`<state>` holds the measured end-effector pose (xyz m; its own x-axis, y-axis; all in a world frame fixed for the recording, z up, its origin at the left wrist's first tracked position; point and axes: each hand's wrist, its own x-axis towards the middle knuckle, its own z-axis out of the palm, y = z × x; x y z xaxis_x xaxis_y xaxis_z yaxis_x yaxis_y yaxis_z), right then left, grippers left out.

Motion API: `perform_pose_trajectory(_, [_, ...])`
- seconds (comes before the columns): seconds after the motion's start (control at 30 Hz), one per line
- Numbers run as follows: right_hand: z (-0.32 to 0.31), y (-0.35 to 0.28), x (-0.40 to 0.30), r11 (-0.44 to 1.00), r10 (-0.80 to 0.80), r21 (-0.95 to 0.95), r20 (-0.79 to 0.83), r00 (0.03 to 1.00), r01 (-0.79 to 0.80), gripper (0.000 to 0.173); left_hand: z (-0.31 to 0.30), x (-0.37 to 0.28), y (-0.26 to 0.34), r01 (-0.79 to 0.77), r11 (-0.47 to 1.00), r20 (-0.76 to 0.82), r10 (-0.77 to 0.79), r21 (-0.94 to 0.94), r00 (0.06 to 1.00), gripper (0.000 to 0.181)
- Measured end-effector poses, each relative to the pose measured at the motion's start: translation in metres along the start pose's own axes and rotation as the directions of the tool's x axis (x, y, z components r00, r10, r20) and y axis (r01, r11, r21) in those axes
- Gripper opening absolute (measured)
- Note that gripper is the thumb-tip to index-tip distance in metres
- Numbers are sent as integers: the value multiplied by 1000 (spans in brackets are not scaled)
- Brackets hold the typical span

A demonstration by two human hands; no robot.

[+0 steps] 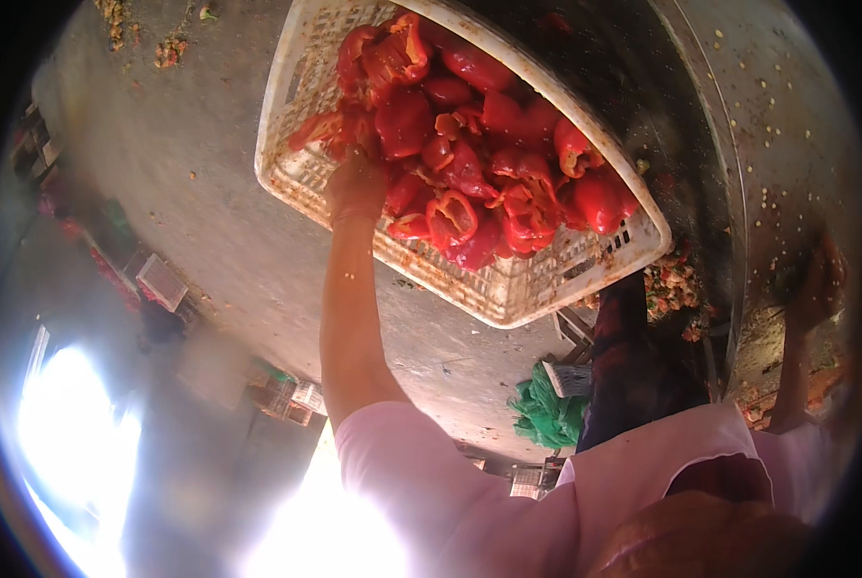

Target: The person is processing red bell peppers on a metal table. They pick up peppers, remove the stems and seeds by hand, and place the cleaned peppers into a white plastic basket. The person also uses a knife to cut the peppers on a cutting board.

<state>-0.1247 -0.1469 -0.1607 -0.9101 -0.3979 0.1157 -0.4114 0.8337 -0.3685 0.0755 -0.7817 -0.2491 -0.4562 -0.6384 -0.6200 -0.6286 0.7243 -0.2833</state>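
A white plastic crate (518, 289), stained brown, is tilted in front of me. Red bell peppers (467, 166) fill much of it, many of them cored and hollow. My left hand (359, 184) reaches over the crate's rim into its left part. Its blurred fingers close on a red bell pepper (355, 130) and are partly hidden by it. At the dim right edge of the view, my right hand (825, 278) is over a metal surface (778, 130) dotted with pale seeds. Shadow and blur hide whether it holds anything.
Pepper cores and scraps (673, 285) lie heaped beside my leg (619, 347). On the concrete floor (207, 195) are a green mesh bag (546, 408) near a stool-like object (575, 339) and a small crate (162, 282). More scraps (171, 50) lie at upper left.
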Motion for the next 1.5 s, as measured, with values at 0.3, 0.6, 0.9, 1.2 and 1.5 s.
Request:
perform_pose_trajectory(0.3, [1,-23,12,999,-20,40,-29,999,21,22,-7,-128,-10,54,395,-92,-342,-917,935,21])
perform_pose_trajectory(0.6, [6,-51,18,998,23,53,-36,999,-21,22,21,-205,0,51,728,-96,-159,-684,983,43])
perform_pose_trajectory(0.9, [11,-68,25,998,50,50,-50,997,-48,22,63,-161,144,-23,853,-366,-199,-522,909,116])
perform_pose_trajectory(1.2, [0,-48,20,989,-111,-104,-28,993,107,22,-35,40,153,-292,413,-476,-465,-862,746,51])
perform_pose_trajectory(1.5, [1,-44,19,995,-48,-83,12,999,49,22,46,-101,86,-325,877,-426,158,-354,891,61])
